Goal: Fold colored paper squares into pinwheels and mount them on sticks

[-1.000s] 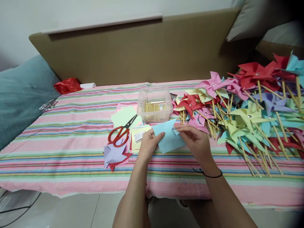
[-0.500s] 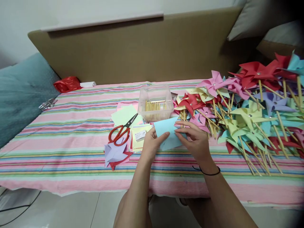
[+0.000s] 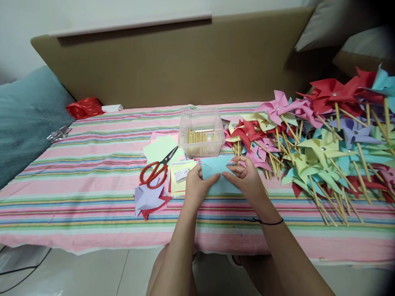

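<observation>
A light blue sheet of paper (image 3: 219, 165) with cut slits is held between my two hands, just above the striped cloth. My left hand (image 3: 199, 185) grips its left side, thumb on top and fingers underneath. On the right side my right hand (image 3: 247, 179) pinches it, its thumb close to the left thumb near the middle. Left of my hands lie scissors with red handles (image 3: 154, 173), blades pointing up and right. Under and around them are stacked coloured papers (image 3: 165, 149), cut lilac paper (image 3: 149, 197) and a small white label or box (image 3: 181, 175).
A clear plastic box (image 3: 202, 151) of short wooden sticks stands beyond my hands. Many paper pinwheels on sticks (image 3: 322, 149) pile up at the right. A red plastic bag (image 3: 84, 108) lies far left, beside a teal cushion (image 3: 29, 123). The striped cloth (image 3: 92, 197) covers the seat.
My right thumb has moved left over the paper, close to my left thumb. The paper has turned slightly in my hands and lies flatter. The view has shifted a little.
</observation>
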Demonstrator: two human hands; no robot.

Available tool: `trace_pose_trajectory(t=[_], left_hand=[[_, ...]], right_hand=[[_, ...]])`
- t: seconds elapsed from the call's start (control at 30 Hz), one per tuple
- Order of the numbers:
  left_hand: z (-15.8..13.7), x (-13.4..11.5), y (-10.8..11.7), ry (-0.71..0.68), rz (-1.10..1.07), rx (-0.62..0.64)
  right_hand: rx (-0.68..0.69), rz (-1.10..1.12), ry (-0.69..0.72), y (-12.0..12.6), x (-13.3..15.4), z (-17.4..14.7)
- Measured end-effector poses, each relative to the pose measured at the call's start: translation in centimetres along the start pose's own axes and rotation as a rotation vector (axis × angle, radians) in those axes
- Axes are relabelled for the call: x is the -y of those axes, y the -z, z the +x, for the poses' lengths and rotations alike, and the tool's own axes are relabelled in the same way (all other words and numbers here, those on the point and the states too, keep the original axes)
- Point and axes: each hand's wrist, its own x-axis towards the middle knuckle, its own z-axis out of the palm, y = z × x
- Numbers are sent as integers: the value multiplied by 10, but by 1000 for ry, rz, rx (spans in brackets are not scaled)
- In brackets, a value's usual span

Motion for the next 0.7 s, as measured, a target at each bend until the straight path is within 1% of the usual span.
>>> trace_pose_trajectory(t=[0.13, 0.2, 0.27, 0.33, 0.4, 0.7], left_hand=[[-2, -3, -2, 29, -5, 32], [-2, -5, -3, 48, -57, 13], [-2, -7, -3, 52, -119, -34], [-1, -8, -2, 26, -168, -74], [1, -8, 0, -18, -205, -85], [4, -6, 1, -103, -244, -40]], right_hand=[[-17, 1, 0, 1, 1, -1], [-31, 17, -35, 2, 1, -1], [-46, 29, -73, 3, 1, 0], [-57, 32, -89, 3, 1, 0], [-62, 31, -86, 3, 1, 0], [-56, 31, -78, 3, 0, 1]])
